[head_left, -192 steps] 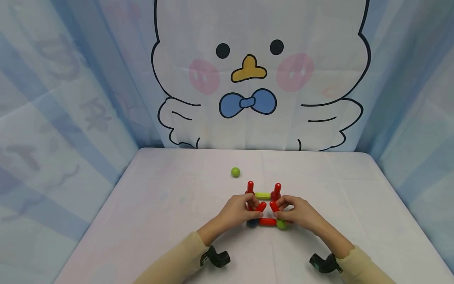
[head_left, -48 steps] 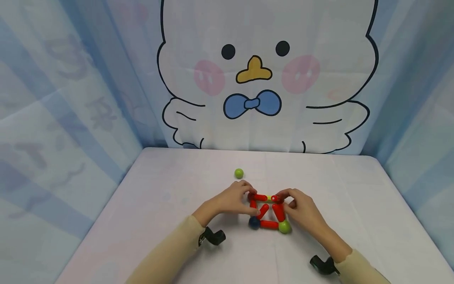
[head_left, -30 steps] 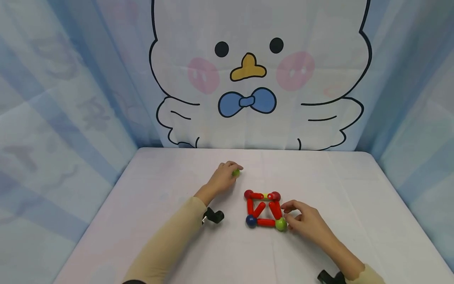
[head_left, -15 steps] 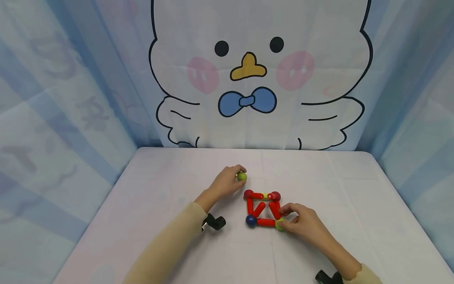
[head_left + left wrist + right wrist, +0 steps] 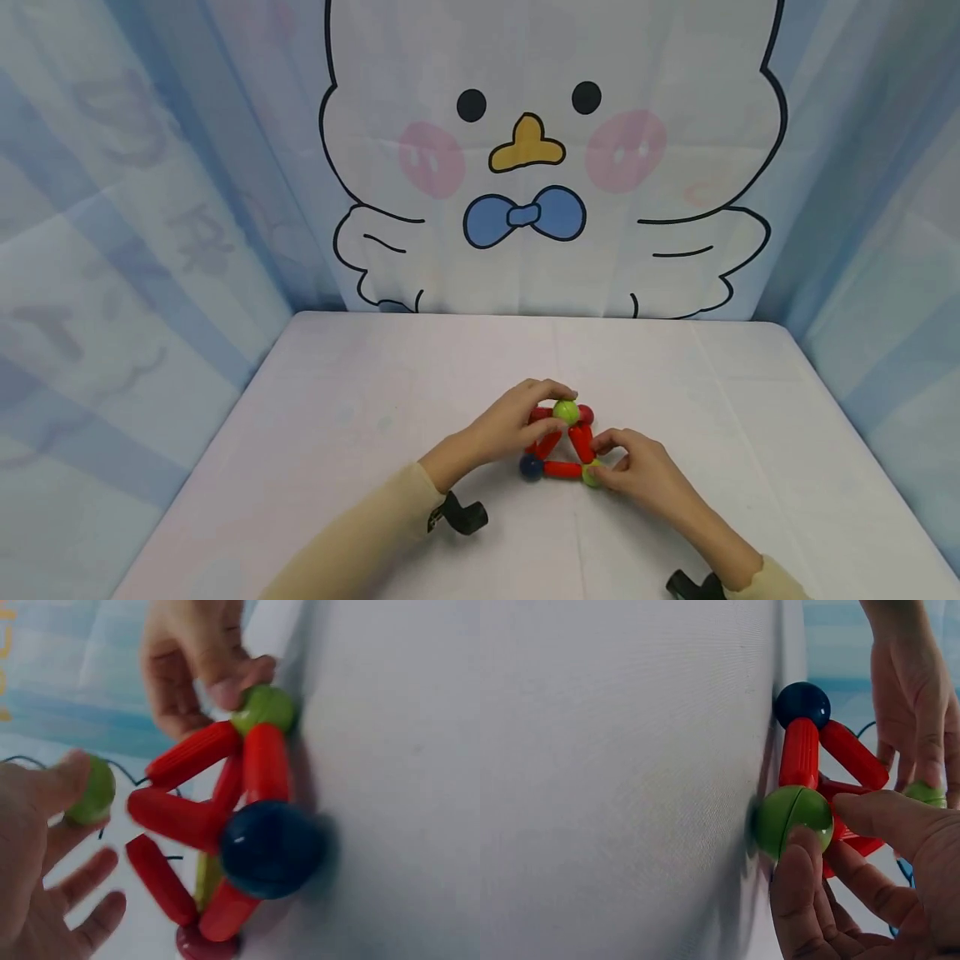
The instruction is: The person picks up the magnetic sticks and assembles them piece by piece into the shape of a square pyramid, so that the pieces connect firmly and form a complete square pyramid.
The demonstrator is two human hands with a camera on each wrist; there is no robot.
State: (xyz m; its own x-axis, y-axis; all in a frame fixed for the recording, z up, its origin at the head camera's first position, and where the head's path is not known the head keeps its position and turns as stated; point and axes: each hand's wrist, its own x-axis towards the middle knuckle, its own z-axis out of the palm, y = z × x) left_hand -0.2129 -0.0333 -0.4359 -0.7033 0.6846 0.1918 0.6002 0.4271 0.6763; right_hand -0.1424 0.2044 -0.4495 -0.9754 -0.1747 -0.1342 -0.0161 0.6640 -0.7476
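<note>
The green ball (image 5: 566,411) is pinched between thumb and fingertips of the left hand (image 5: 510,427), held above the middle of a small frame of red rods (image 5: 564,469) that sits on the white table (image 5: 360,417), near its centre. In the left wrist view the ball (image 5: 91,791) sits at nine o'clock from the frame, pressed under the thumb with the other fingers loosely spread below it. The frame has a dark blue ball (image 5: 531,467) at its seven o'clock corner and a second green ball (image 5: 591,475) at its five o'clock corner. The right hand (image 5: 637,471) pinches that corner ball between thumb and curled fingers, as the right wrist view shows (image 5: 793,820). A cartoon chick curtain (image 5: 540,158) hangs at twelve o'clock behind the table.
</note>
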